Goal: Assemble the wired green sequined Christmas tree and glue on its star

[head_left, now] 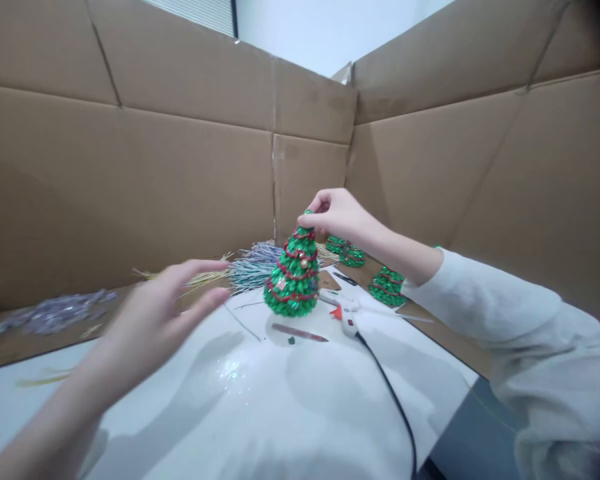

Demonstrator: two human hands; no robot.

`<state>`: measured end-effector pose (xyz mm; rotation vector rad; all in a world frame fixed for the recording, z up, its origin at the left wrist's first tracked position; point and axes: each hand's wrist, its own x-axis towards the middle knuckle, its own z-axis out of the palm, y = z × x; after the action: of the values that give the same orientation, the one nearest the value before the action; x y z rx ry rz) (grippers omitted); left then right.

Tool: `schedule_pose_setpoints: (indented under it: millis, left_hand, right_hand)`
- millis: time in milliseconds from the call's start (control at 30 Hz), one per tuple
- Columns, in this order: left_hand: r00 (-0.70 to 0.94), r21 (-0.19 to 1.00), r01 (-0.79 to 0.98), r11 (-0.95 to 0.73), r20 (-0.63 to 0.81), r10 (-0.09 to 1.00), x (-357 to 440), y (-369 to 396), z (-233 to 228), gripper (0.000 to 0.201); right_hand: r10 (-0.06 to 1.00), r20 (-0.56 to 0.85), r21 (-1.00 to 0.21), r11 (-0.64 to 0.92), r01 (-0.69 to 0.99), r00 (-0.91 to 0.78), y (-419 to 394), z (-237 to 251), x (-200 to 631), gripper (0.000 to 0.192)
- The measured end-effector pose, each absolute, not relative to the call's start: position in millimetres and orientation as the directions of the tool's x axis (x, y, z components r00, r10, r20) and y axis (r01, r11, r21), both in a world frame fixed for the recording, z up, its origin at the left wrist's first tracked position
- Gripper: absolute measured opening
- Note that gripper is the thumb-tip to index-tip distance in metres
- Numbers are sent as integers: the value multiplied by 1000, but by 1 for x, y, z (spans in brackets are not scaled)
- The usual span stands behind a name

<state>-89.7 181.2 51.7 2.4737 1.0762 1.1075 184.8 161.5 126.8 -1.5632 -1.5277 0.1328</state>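
Observation:
Pinched at its tip by my right hand (pixel 336 212) is a small green Christmas tree (pixel 294 277), wound with red garland and dotted with little ornaments. It is upright, and its base appears slightly above the white table surface (pixel 280 407). My left hand (pixel 175 307) is to the left of the tree, thumb and fingers apart, holding nothing. A white glue gun (pixel 349 315) with a red trigger lies just right of the tree. In front of the tree are a thin reddish-brown pointed tool (pixel 300 332) and a tiny dark green piece (pixel 291 341).
More green decorated trees (pixel 387 287) stand behind on the right. Bundles of tinsel-like strands (pixel 253 270) lie at the back, and a shiny lilac pile (pixel 65 312) at the left. Cardboard walls (pixel 180 153) enclose the far sides. The glue gun's black cord (pixel 387 387) runs towards the front edge.

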Motion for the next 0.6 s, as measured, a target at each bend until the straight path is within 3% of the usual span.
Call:
schedule_pose_setpoints:
  millis: [67, 200, 267, 367, 500, 533, 600]
  left_hand:
    - [493, 470, 545, -694, 490, 719, -73, 175, 40, 55]
    - [521, 615, 462, -639, 395, 757, -65, 168, 11, 78]
    - [466, 692, 442, -571, 366, 805, -73, 167, 0, 69]
    - [384, 714, 441, -544, 397, 833, -87, 168, -11, 53]
    - [345, 733, 427, -530, 409, 845, -98, 174, -25, 49]
    - [342, 746, 414, -522, 404, 848, -100, 175, -28, 50]
    - [355, 760, 392, -518, 394, 847, -103, 178, -31, 50]
  right_hand:
    - [900, 409, -705, 208, 678, 148, 167, 111, 155, 21]
    - [966, 259, -809, 215, 547, 3, 180, 86, 106, 28]
    - [977, 208, -835, 202, 512, -47, 184, 76, 87, 31]
    - [977, 188, -818, 213, 535, -101, 186, 63, 67, 34]
    - [935, 113, -766, 298, 570, -336, 190, 77, 67, 34]
    - [924, 152, -736, 343, 584, -350, 192, 91, 74, 35]
    - [876, 438, -670, 467, 578, -200, 196, 136, 96, 34]
